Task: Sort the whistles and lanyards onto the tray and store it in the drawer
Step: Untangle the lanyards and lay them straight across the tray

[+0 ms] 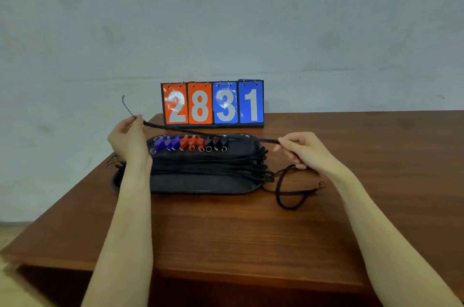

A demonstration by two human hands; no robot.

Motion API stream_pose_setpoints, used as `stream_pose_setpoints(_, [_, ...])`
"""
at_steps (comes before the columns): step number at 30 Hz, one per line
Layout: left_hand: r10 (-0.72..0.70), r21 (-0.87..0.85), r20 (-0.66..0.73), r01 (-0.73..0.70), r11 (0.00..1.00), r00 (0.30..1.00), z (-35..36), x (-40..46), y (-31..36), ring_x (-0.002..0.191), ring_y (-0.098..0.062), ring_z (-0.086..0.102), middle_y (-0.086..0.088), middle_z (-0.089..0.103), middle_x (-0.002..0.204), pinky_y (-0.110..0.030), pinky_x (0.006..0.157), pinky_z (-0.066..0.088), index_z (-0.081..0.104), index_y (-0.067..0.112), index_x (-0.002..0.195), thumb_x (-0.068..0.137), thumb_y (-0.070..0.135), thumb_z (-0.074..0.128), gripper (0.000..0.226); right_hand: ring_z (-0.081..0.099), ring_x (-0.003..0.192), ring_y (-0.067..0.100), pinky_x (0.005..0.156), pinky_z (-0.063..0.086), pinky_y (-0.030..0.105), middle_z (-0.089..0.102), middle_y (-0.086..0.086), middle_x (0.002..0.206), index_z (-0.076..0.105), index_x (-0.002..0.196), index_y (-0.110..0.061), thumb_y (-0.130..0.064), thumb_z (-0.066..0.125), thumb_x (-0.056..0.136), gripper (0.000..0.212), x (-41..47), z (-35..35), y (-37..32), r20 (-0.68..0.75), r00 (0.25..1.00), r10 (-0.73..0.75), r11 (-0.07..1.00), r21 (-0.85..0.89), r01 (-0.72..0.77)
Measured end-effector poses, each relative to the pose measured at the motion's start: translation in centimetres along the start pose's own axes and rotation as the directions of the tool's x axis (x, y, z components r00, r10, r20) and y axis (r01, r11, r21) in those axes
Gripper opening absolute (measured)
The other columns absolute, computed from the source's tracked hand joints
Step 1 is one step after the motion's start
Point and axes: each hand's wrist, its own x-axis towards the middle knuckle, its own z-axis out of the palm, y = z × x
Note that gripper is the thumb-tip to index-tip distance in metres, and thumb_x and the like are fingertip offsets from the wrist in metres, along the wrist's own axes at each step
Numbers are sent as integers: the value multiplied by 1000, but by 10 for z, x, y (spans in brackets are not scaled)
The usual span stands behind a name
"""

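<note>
At the left, above the near end of the tray (130, 187), the left hand (129, 141) is raised with its fingers pinched closed on one end of a black cord (200, 134); a thin loop of that cord sticks up past the fingertips. The cord is stretched taut across the tray, over a row of whistles (190, 143) set along the far side: blue, then red, then dark ones, each with a small metal ring. In front of them a bundle of lanyards (208, 167) is laid lengthwise on the tray. Behind, a scoreboard (212, 103) showing 2831 is stood on the wooden table (226, 236). At the right, the other end of the cord is gripped by the closed right hand (302, 149). Below that hand, a loose lanyard (292, 192) is coiled on the table, just beside the tray.
</note>
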Motion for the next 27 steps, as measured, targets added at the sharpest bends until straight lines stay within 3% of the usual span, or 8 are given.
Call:
stream_pose_setpoints(2, [17,165,-60,-7,986,998,-9,9,-4,96,-23,67,-5,71,101,-38,86,57,72,11,103,85,14,65,20,48,46,7,42,36,17,55,-6,56,72,89,-14,-22,54,96,20,3,13,1,-73,996,-47,988,-148,36])
stream_pose_setpoints(5, [7,431,-6,-4,903,1000,-23,16,-7,86,-31,69,-13,72,90,-40,74,58,73,9,89,79,9,61,16,63,69,6,65,50,21,67,-11,73,71,91,-24,-24,58,93,13,7,26,7,-162,975,-152,909,-410,74])
stream_pose_setpoints(8, [17,645,60,-52,763,998,-33,22,-5,66,-30,63,-12,65,70,-27,56,47,68,4,72,75,3,59,10,62,87,3,79,52,24,67,-14,89,70,92,-28,-27,62,90,9,7,36,9,-137,963,-232,836,-534,125])
stream_pose_setpoints(11, [8,773,19,-20,634,1000,-44,31,-2,69,-32,61,-14,65,78,-27,55,41,65,0,81,74,8,67,10,60,83,6,76,53,26,63,-8,88,70,82,-26,-24,67,86,5,6,45,9,-31,964,-263,789,-582,196])
stream_pose_setpoints(14, [-25,845,6,8,535,1000,-52,36,-3,89,-39,62,-18,62,91,-34,65,42,58,0,89,78,5,66,15,57,80,7,73,52,27,57,-7,89,71,81,-21,-25,69,85,5,7,50,10,66,969,-239,732,-643,224])
stream_pose_setpoints(17, [-71,875,11,25,483,997,-53,35,-7,98,-39,61,-19,63,101,-35,69,41,56,3,92,78,4,70,20,55,81,6,71,47,21,51,-11,91,70,80,-24,-26,70,83,4,9,53,12,92,972,-217,717,-660,223])
stream_pose_setpoints(20, [-100,884,27,23,468,995,-51,31,-10,102,-38,60,-19,62,107,-35,70,41,57,3,101,80,6,70,24,52,80,9,70,43,21,46,-11,90,69,78,-26,-27,71,83,5,11,56,17,95,970,-222,682,-696,224])
stream_pose_setpoints(27, [-43,880,13,9,476,999,-52,33,-15,95,-34,62,-17,64,104,-33,66,42,58,5,101,84,7,66,19,52,82,16,77,47,30,50,-3,93,72,83,-23,-29,70,83,5,14,62,22,53,971,-233,647,-737,196])
